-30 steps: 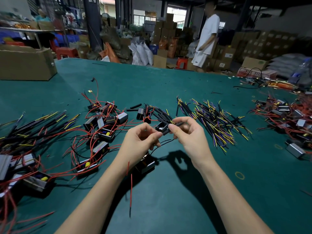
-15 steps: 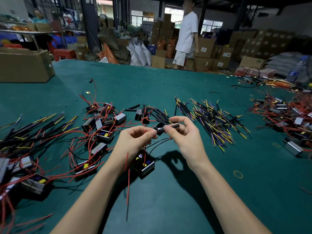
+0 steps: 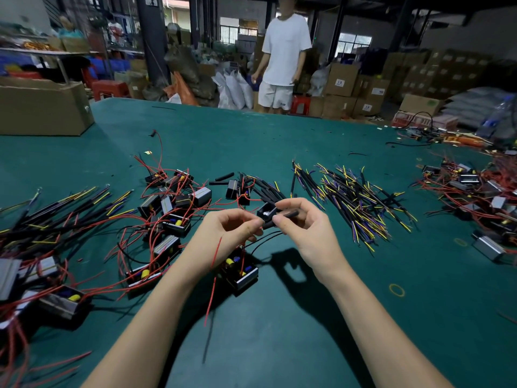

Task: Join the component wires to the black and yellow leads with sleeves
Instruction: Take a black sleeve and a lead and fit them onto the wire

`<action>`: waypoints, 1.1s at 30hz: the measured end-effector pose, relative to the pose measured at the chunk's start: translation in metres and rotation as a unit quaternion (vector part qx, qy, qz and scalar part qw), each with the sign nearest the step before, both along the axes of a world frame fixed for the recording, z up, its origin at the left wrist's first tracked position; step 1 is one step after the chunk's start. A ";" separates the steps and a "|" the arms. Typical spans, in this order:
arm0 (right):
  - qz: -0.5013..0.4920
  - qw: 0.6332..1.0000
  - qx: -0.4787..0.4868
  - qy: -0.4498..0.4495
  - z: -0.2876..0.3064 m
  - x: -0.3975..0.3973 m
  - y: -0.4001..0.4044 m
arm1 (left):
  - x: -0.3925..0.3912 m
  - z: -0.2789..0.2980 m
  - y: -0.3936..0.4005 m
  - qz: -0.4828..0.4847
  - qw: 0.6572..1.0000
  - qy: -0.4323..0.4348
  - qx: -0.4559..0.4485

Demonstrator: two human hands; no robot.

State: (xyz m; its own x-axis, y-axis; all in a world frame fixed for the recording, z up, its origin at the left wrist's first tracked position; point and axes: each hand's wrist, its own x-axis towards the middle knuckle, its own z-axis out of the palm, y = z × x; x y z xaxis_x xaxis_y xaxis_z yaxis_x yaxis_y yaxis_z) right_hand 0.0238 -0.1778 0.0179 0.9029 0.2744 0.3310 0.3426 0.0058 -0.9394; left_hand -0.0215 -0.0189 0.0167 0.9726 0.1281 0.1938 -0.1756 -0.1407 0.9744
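Note:
My left hand (image 3: 229, 236) pinches thin red and black wires that rise from a small open metal component box (image 3: 242, 273) on the green table below my hands. My right hand (image 3: 305, 228) pinches a black sleeve (image 3: 282, 217) between thumb and forefinger, level with my left fingertips and touching them. A red wire (image 3: 214, 275) hangs down past my left wrist. The black and yellow leads (image 3: 349, 203) lie in a loose pile to the right of my hands.
Several component boxes with red wires (image 3: 167, 214) are scattered on the left. Sleeved lead bundles (image 3: 56, 211) lie at far left. More boxes (image 3: 481, 200) are piled at the right edge. A cardboard box (image 3: 42, 107) stands at back left. A person (image 3: 282, 60) stands beyond the table.
My hands stay together over the box, and the black sleeve has shifted slightly in my right fingers. The person behind the table has walked to the left.

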 end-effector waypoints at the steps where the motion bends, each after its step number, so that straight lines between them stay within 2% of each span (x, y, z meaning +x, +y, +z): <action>1: -0.008 1.000 0.004 0.000 0.000 0.000 -0.001 | -0.001 0.000 0.002 -0.005 1.000 0.007 0.012; 5: -0.017 1.000 0.019 0.018 0.000 0.001 -0.001 | -0.001 0.000 0.005 0.014 0.999 0.033 0.031; 10: -0.006 0.999 -0.003 0.033 -0.001 0.001 0.000 | 0.000 -0.002 0.001 0.053 0.998 0.021 -0.015; 15: 0.002 0.999 -0.039 0.020 -0.001 0.000 -0.002 | 0.002 -0.003 -0.005 0.049 0.998 0.023 -0.032; 18: 0.017 0.998 -0.051 0.028 -0.002 0.000 -0.002 | 0.002 -0.004 -0.004 0.041 0.999 0.023 -0.005; 22: 0.041 0.995 0.016 0.090 -0.003 0.001 -0.002 | 0.002 -0.005 0.000 0.046 0.999 0.016 0.018; 30: 0.018 0.994 0.021 0.103 -0.007 0.000 0.000 | 0.001 -0.004 0.000 0.037 0.997 0.036 0.063; 33: 0.039 0.995 0.009 0.096 -0.007 -0.001 0.000 | 0.000 -0.004 -0.005 0.026 0.998 0.013 0.060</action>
